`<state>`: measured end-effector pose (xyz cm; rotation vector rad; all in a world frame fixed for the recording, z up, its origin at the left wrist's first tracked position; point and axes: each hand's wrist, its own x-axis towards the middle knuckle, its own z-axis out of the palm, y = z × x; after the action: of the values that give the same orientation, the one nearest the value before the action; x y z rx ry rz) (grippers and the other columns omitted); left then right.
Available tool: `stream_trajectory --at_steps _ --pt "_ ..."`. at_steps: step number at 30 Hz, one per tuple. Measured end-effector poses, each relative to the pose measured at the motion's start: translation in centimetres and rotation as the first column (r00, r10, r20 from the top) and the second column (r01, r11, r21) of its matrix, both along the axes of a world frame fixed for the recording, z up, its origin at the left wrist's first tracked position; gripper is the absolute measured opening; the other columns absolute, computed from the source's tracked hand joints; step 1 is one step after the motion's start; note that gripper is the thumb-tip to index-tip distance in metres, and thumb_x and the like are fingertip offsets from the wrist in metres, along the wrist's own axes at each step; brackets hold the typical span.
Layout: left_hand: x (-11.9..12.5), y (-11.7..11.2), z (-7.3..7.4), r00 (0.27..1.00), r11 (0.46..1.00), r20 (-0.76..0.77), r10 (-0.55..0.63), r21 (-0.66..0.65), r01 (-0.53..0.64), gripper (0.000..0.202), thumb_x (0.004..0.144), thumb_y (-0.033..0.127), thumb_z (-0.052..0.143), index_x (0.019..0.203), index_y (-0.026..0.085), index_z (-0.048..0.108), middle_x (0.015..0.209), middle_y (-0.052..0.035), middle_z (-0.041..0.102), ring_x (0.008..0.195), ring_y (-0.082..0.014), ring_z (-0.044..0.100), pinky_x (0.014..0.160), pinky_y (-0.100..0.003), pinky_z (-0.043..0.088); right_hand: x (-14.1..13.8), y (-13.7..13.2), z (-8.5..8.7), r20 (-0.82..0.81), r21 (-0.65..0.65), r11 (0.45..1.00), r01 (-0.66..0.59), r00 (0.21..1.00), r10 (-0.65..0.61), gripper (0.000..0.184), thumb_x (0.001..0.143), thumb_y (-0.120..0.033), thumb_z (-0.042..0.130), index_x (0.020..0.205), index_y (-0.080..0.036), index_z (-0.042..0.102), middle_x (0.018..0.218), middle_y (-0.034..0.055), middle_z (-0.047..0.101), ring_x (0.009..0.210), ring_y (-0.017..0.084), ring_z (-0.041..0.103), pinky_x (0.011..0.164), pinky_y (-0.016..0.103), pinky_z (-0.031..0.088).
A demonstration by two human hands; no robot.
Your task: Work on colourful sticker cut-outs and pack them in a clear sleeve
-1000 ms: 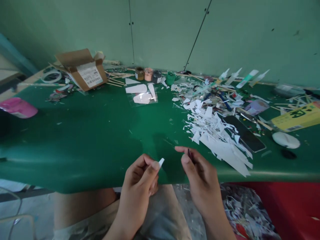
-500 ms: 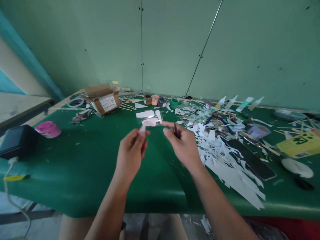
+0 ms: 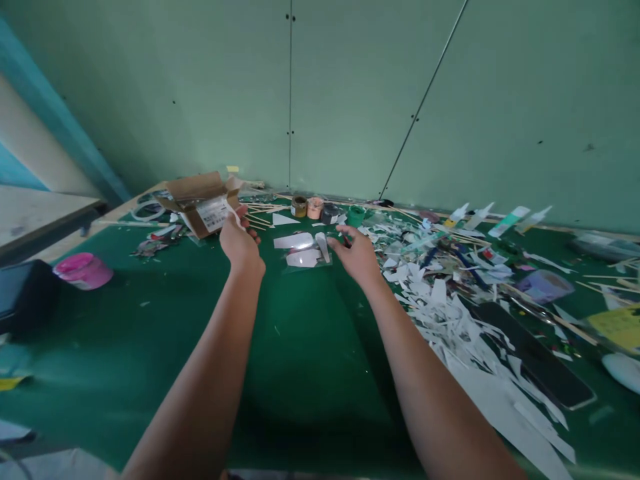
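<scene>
Both my arms reach far out over the green table (image 3: pixel 165 333). My left hand (image 3: pixel 239 240) is closed in a pinch on a small white paper piece (image 3: pixel 233 211), right beside the open cardboard box (image 3: pixel 200 202). My right hand (image 3: pixel 357 255) is curled round a small dark red-handled tool (image 3: pixel 347 241) whose kind I cannot make out. Between the hands lies a clear plastic bag with white cut-out shapes (image 3: pixel 305 249) on it.
A heap of white paper scraps (image 3: pixel 450 320) covers the right side, with a black phone (image 3: pixel 537 357) beside it. Small paint pots (image 3: pixel 323 210) stand at the back by the wall. A pink tub (image 3: pixel 83 270) and a dark box (image 3: pixel 23 293) sit at left.
Both hands have gone from the near table edge far forward to the back of the table. The left hand, still pinching the white piece, has arrived beside the cardboard box.
</scene>
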<state>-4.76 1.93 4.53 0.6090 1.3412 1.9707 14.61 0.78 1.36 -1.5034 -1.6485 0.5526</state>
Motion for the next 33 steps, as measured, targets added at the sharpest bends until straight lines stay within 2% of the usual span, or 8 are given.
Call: stream_trajectory --at_steps 6,9,13,18,21,24,27,33 --pt "-1.3 3.2 -2.9 0.974 1.0 -0.227 0.007 0.0 -0.007 0.014 0.082 0.03 0.057 0.077 0.019 0.064 0.064 0.0034 0.049 0.048 -0.0074 0.041 0.046 -0.023 0.031 0.1 0.4 -0.5 -0.034 -0.005 0.999 -0.046 0.998 0.046 0.015 0.078 -0.027 0.055 0.068 -0.019 0.063 0.059 0.0013 0.063 0.054 0.015 0.056 0.057 0.027 0.041" --pt "-1.7 3.0 -4.3 0.941 0.999 -0.337 -0.033 -0.002 0.034 0.007 0.077 0.024 0.062 0.075 0.018 0.065 0.061 0.0045 0.049 0.048 -0.0071 0.041 0.048 -0.021 0.033 1.4 0.1 0.8 -0.082 0.075 0.997 -0.027 0.996 0.033 0.015 0.08 -0.029 0.052 0.076 -0.019 0.062 0.066 0.0007 0.066 0.062 0.015 0.06 0.062 0.026 0.044" --pt "-1.8 2.6 -5.0 0.9 1.0 -0.435 -0.005 -0.006 0.003 0.012 0.079 0.024 0.056 0.088 0.019 0.063 0.067 0.0039 0.051 0.05 -0.0075 0.043 0.049 -0.02 0.035 4.7 -0.7 2.0 -0.019 0.174 0.957 0.231 0.973 -0.231 0.017 0.078 -0.025 0.053 0.086 -0.018 0.065 0.074 0.0045 0.069 0.067 0.018 0.062 0.066 0.029 0.046" --pt "-1.4 2.3 -5.0 0.794 0.993 -0.597 -0.11 -0.099 0.064 0.01 0.074 0.02 0.056 0.078 0.017 0.065 0.069 -0.0001 0.061 0.06 -0.0113 0.054 0.055 -0.022 0.041 5.6 -1.9 1.6 0.201 0.078 0.902 0.425 0.879 -0.432 0.017 0.076 -0.021 0.056 0.068 -0.017 0.069 0.067 0.0127 0.066 0.068 0.028 0.064 0.062 0.037 0.045" --pt "-1.1 1.9 -4.9 0.693 0.973 -0.689 -0.214 -0.212 0.089 0.013 0.07 0.017 0.056 0.073 0.018 0.069 0.068 -0.0027 0.067 0.065 -0.0163 0.06 0.059 -0.026 0.042 3.0 -1.9 1.7 0.211 0.122 0.936 0.33 0.913 -0.35 0.023 0.081 -0.032 0.055 0.083 -0.016 0.072 0.072 0.0123 0.068 0.067 0.025 0.063 0.063 0.038 0.048" --pt "-0.9 1.2 -4.7 0.594 0.948 -0.753 -0.283 -0.314 0.053 0.014 0.068 0.018 0.058 0.07 0.02 0.072 0.071 -0.0062 0.071 0.071 -0.0228 0.064 0.062 -0.03 0.043 -0.6 -0.8 1.8 0.285 0.077 0.994 0.081 0.953 -0.1 0.061 0.078 -0.054 0.06 0.123 -0.012 0.061 0.099 0.0179 0.069 0.085 0.03 0.065 0.07 0.043 0.051" --pt "-0.7 0.5 -4.5 0.513 0.928 -0.799 -0.315 -0.372 -0.01 0.015 0.068 0.02 0.059 0.073 0.021 0.073 0.079 -0.0096 0.073 0.079 -0.0288 0.066 0.067 -0.035 0.045 -3.3 1.3 1.2 0.319 -0.029 0.999 0.014 0.948 -0.004 0.086 0.068 -0.06 0.069 0.136 -0.011 0.05 0.121 0.0237 0.061 0.101 0.038 0.062 0.078 0.048 0.051" --pt "0.0 0.0 -4.6 0.362 0.909 -0.853 -0.376 -0.415 -0.032 0.019 0.072 0.021 0.057 0.081 0.022 0.074 0.087 -0.0098 0.075 0.087 -0.0302 0.067 0.076 -0.038 0.047 -4.1 3.1 0.4 0.191 -0.021 1.0 -0.002 0.982 0.006 0.05 0.075 -0.044 0.066 0.117 -0.017 0.062 0.115 0.0137 0.067 0.105 0.031 0.064 0.085 0.04 0.051"
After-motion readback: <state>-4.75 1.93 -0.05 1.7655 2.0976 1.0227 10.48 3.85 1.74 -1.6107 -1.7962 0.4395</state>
